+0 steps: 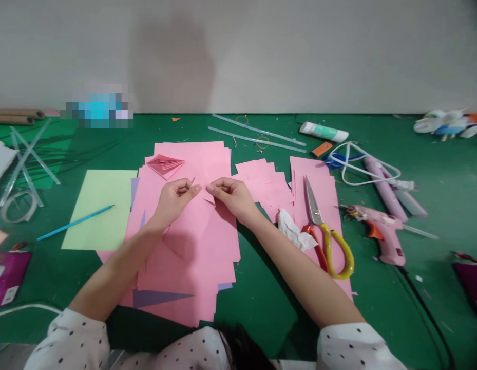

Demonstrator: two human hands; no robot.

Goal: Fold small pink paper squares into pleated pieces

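My left hand (179, 198) is closed in a pinch above a stack of pink paper sheets (207, 246), with a thin pink edge of paper (192, 181) showing at its fingers. Close by on the right, my right hand (232, 198) also pinches. Beneath its fingertips shows the edge of a small pink paper piece (209, 200), which blends into the stack, so its full outline is hard to make out. A pleated fan of folded pink paper (166, 165) lies on the stack, just beyond my left hand.
Scissors (315, 210) and crumpled white tissue (294, 231) lie on pink strips to the right. Farther right is a pink glue gun (382, 231) with a cord. A blue pencil (76, 222) crosses a pale green sheet (95, 195). Glue sticks (257, 131) lie at the back.
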